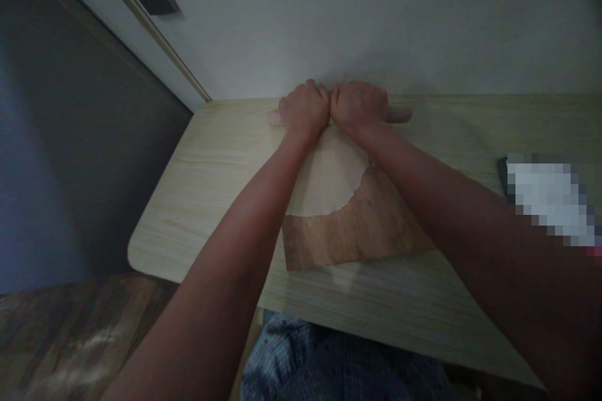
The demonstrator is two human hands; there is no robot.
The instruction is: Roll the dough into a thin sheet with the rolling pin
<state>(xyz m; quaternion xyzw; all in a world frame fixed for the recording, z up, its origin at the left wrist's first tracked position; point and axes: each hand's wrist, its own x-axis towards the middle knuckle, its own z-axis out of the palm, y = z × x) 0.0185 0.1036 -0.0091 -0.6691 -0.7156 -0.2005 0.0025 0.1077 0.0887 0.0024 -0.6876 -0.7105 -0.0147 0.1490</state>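
Far out across the light wood-grain table [211, 163], close to the white wall [329, 12], the left hand [305, 106] and right hand [360, 106] sit knuckle to knuckle, touching each other. Both are closed into fists over a pale wooden rolling pin [399, 114]. Only its two ends show, one poking out left of the left hand and one right of the right hand.

Just near of the hands lies a flat sheet of pale cream dough [324, 182], spread between the two forearms with its far edge under the fists. Its near edge is ragged and curved. The dough rests on a brown wooden board [367, 225], whose bare near part shows below it. The forearms cover the sides of both dough and board.

At the right of the table, well apart from the hands, lies a dark flat object [502, 175], mostly blurred out. At the near table edge a blue checked cloth [329, 357] shows below.
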